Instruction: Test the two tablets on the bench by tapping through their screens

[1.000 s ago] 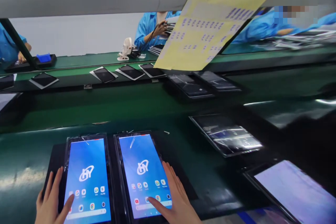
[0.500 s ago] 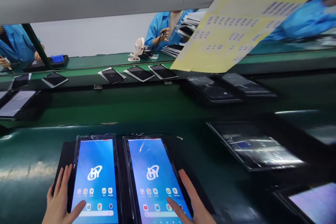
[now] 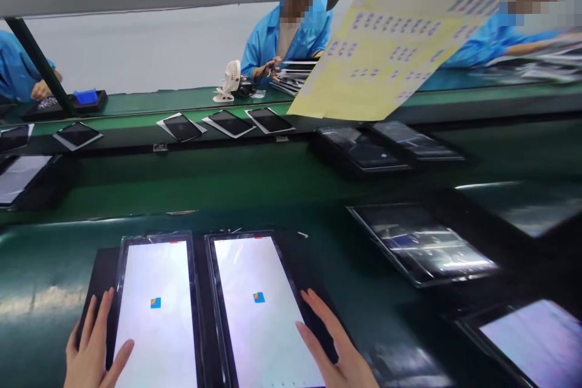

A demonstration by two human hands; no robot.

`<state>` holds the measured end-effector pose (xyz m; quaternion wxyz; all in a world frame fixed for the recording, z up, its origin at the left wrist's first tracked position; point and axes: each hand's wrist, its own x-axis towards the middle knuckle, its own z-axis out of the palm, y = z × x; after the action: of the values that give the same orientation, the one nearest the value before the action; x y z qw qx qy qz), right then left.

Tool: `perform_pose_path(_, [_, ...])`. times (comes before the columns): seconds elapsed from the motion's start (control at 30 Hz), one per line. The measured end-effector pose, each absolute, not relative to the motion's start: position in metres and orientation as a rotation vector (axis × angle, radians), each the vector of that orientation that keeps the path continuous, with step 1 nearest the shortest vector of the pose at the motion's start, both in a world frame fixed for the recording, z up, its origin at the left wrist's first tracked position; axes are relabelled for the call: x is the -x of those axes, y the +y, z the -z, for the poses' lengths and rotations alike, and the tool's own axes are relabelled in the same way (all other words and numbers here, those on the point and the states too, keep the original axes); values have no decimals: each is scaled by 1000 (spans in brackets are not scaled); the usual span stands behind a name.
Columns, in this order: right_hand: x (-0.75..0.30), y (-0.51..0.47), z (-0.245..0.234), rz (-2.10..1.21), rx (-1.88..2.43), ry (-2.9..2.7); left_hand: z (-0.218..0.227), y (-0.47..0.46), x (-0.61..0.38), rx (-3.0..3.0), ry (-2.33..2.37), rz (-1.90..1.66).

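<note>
2 tablets (image 3: pixel 207 309) lie flat, side by side, on a black mat (image 3: pixel 97 270) on the desk (image 3: pixel 273 188), screens lit white. They look thin, stiff, glassy and likely slick, so best gripped by the long edges. The left hand (image 3: pixel 93 348) rests open on the mat's left part, thumb on the left screen. The right hand (image 3: pixel 336 348) lies open just right of the pair, holding nothing.

2 tablets lie flat side by side on a dark mat: the left tablet (image 3: pixel 157 315) and right tablet (image 3: pixel 266 315) each show a white screen with 1 small coloured icon.
</note>
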<state>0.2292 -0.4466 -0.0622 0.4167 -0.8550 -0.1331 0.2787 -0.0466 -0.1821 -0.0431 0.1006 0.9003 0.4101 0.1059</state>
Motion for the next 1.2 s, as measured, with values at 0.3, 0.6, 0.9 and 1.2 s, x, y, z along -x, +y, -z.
perform_pose_path(0.3, [-237, -446, 78, -515, 2234, -333, 31, -191, 38, -2641, 1221, -302])
perform_pose_path(0.6, [-227, -440, 67, -310, 2203, -462, 34, -186, 40, -2623, 1248, -293])
perform_pose_path(0.9, [-230, -441, 70, -333, 2177, -505, 37, -185, 40, -2661, 1258, -309])
perform_pose_path(1.2, [-237, -450, 86, -326, 2187, -583, 38, -185, 40, -2663, 1268, -301])
